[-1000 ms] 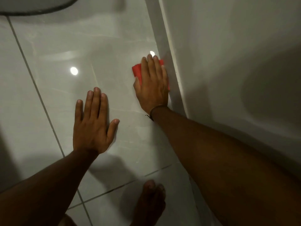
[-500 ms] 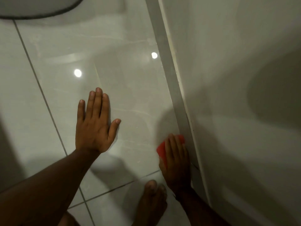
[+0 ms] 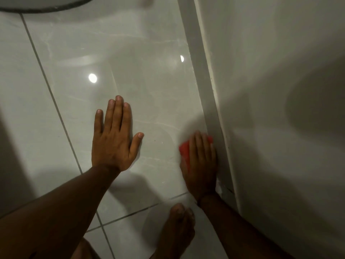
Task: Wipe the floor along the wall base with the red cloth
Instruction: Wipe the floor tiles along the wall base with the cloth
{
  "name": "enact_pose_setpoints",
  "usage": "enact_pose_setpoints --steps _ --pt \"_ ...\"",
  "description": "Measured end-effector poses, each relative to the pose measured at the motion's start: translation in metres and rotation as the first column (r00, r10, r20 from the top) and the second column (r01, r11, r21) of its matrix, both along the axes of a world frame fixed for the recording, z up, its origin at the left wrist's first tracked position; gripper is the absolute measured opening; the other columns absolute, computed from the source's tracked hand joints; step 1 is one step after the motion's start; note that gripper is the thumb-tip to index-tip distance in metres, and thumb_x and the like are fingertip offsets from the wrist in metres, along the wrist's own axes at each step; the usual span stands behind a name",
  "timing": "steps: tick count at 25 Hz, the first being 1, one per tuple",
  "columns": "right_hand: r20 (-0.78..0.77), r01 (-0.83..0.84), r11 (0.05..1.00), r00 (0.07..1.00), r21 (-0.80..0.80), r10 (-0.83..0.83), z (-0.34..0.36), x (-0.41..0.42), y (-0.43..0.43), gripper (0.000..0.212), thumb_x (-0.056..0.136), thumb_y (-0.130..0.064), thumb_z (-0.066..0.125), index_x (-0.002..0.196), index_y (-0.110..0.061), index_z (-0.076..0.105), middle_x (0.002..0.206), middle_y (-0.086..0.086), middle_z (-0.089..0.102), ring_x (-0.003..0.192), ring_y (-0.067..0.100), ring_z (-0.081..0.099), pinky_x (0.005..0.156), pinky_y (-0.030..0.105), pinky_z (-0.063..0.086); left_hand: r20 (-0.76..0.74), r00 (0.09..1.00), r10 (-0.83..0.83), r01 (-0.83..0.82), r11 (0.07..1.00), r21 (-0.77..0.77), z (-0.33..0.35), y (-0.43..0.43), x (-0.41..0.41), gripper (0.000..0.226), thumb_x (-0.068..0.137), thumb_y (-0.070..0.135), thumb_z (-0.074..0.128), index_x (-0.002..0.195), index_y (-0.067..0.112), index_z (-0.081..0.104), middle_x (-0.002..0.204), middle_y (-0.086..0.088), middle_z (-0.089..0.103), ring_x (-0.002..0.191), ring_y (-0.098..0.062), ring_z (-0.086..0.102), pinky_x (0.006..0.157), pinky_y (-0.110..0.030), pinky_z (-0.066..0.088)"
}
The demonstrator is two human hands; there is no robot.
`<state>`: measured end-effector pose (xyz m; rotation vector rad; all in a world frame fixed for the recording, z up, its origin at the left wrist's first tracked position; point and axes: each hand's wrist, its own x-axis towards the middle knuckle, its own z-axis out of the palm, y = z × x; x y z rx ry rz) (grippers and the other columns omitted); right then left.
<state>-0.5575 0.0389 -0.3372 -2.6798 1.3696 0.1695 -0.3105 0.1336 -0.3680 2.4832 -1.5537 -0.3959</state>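
Red cloth [image 3: 184, 150] pressed flat on floor [image 3: 149, 81] under right hand [image 3: 200, 165], against wall base [image 3: 209, 101]; left hand [image 3: 113, 141] spread flat on floor, well apart.

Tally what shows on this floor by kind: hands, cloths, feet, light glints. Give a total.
Hands: 2, the left hand flat on the floor and the right hand pressing the cloth
Cloths: 1, the red cloth
Feet: 1, a bare foot
Reflections: 2, light glints
Total: 6

Left hand [image 3: 113, 144] and right hand [image 3: 200, 165] lie flat.
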Motion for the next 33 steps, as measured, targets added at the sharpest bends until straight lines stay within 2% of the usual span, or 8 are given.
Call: enact_pose_setpoints --steps 3,6,11,17,23,27,29,33 --pt "0.092 0.001 1.000 0.996 -0.030 0.002 -0.009 0.085 -0.071 0.059 0.105 -0.037 0.044 0.155 -0.006 0.043 0.163 0.017 0.042 0.153 0.033 0.035 0.125 0.050 0.028 0.015 1.000 -0.005 0.005 1.000 -0.010 -0.001 0.000 0.000 0.089 0.106 0.053 0.035 0.174 0.002 0.010 0.184 -0.023 0.006 0.172 -0.036 0.002 0.138 -0.060 0.007" --pt "0.110 -0.006 0.999 0.994 -0.043 0.010 -0.015 0.116 -0.099 0.064 0.101 -0.037 0.049 0.157 -0.006 0.040 0.163 0.016 0.041 0.154 0.033 0.033 0.126 0.049 0.025 0.041 0.999 -0.002 0.003 1.000 -0.025 -0.002 0.001 0.000 0.088 0.106 0.053 0.036 0.173 0.001 0.013 0.183 -0.023 0.009 0.171 -0.037 0.005 0.138 -0.059 0.007" --pt "0.056 -0.098 0.995 0.994 -0.021 0.099 -0.011 0.035 -0.047 0.062 0.101 -0.031 0.051 0.156 -0.004 0.040 0.163 0.019 0.040 0.153 0.036 0.034 0.125 0.053 0.028 0.035 0.999 -0.003 0.003 1.000 -0.014 -0.001 0.000 0.000 0.088 0.107 0.053 0.037 0.173 0.001 0.013 0.184 -0.023 0.008 0.171 -0.037 0.005 0.137 -0.061 0.010" --pt "-0.094 -0.037 0.995 0.995 0.097 0.047 0.003 -0.039 0.022 0.067 0.097 -0.035 0.046 0.155 -0.004 0.039 0.166 0.018 0.034 0.151 0.038 0.037 0.120 0.055 0.031 0.042 0.999 0.001 0.000 1.000 -0.025 -0.002 0.001 0.000 0.087 0.107 0.053 0.035 0.173 0.000 0.015 0.183 -0.022 0.009 0.171 -0.036 0.007 0.137 -0.060 0.011" --pt "-0.014 -0.015 1.000 1.000 -0.013 0.015 -0.005 0.085 -0.069 0.066 0.103 -0.039 0.047 0.160 -0.007 0.033 0.167 0.016 0.034 0.156 0.034 0.028 0.127 0.050 0.023 0.049 0.999 0.005 -0.004 1.000 -0.014 -0.003 0.000 -0.001 0.087 0.107 0.055 0.034 0.173 0.002 0.015 0.184 -0.021 0.009 0.172 -0.035 0.007 0.137 -0.060 0.012" --pt "0.001 0.006 0.999 1.000 -0.031 -0.006 -0.007 0.175 -0.139 0.070 0.104 -0.047 0.032 0.161 -0.008 0.026 0.170 0.015 0.028 0.158 0.033 0.021 0.129 0.050 0.021 0.062 0.998 0.012 -0.011 1.000 -0.008 -0.005 0.000 -0.002 0.087 0.107 0.056 0.034 0.173 0.002 0.017 0.184 -0.020 0.011 0.172 -0.035 0.008 0.137 -0.060 0.013" --pt "-0.005 -0.023 0.998 1.000 -0.052 0.023 -0.010 0.165 -0.134 0.069 0.104 -0.047 0.032 0.161 -0.007 0.027 0.169 0.015 0.030 0.158 0.034 0.024 0.128 0.050 0.023 0.065 0.998 0.013 -0.013 1.000 0.000 -0.004 0.001 -0.001 0.086 0.107 0.056 0.034 0.173 0.002 0.018 0.184 -0.020 0.012 0.171 -0.035 0.009 0.137 -0.060 0.013" --pt "-0.004 -0.057 0.998 0.998 0.000 0.057 -0.005 0.065 -0.064 0.068 0.101 -0.037 0.048 0.160 -0.006 0.032 0.167 0.017 0.032 0.156 0.036 0.026 0.125 0.053 0.028 0.038 0.998 0.059 -0.058 0.998 -0.014 -0.001 0.000 -0.002 0.085 0.108 0.056 0.033 0.173 0.003 0.020 0.183 -0.018 0.015 0.171 -0.033 0.011 0.139 -0.054 0.008"
